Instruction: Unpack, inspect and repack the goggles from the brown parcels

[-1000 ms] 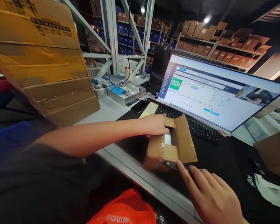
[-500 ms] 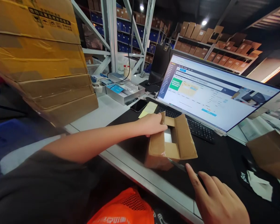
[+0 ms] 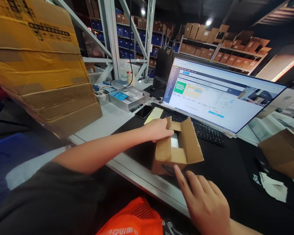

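Observation:
A small brown cardboard box (image 3: 177, 148) with its top flaps open stands on the black desk mat (image 3: 225, 176) in front of the keyboard. Something white shows inside it. My left hand (image 3: 159, 130) reaches across and grips the box's far left flap, fingers curled on the cardboard. My right hand (image 3: 204, 204) is at the near side of the box, fingers spread, with the index fingertip touching the box's near lower edge. It holds nothing.
A wide monitor (image 3: 222, 94) and black keyboard (image 3: 203, 130) stand behind the box. A phone (image 3: 143, 112), yellow notes (image 3: 153, 115) and a metal tray (image 3: 129, 98) lie at the left. Large cartons (image 3: 44, 65) lean at far left; another box (image 3: 282, 153) sits right. Orange fabric (image 3: 134, 218) lies below.
My right hand has moved left along the box's near side, from the right corner to the middle. The dark thin object seen by that corner earlier is out of sight. My left hand stays put.

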The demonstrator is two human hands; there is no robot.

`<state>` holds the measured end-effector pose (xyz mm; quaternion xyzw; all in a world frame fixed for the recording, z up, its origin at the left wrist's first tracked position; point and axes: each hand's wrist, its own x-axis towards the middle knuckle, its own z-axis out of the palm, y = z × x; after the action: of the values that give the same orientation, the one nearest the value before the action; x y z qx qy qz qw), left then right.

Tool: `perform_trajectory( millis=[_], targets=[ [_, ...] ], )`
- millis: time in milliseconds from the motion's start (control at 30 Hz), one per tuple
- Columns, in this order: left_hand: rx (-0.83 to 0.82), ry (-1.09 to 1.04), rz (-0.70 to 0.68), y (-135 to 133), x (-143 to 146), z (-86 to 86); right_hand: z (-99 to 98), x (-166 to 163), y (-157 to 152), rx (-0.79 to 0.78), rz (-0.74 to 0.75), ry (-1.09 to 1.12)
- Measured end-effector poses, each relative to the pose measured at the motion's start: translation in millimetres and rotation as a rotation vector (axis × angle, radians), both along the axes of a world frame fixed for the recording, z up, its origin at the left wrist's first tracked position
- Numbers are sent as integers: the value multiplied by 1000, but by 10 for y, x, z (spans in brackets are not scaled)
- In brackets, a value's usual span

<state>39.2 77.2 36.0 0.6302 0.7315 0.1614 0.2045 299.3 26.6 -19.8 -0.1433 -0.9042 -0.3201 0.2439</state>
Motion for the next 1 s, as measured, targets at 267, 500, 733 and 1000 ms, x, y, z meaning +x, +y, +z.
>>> perform_trajectory(
  millis=[267,500,733,1000],
  targets=[
    [7,-16,5,-10,-39,-38,-17,353,62,5,-201,-2],
    [-8,-49,-3,13,-84,-85,-52,547,151,-42,-227,45],
    [-44,-83,-52,59,-121,-50,9,446,73,-96,-279,89],
    [-120,-219,-82,103,-134,-14,-8,511,90,-96,-280,9]
  ],
)
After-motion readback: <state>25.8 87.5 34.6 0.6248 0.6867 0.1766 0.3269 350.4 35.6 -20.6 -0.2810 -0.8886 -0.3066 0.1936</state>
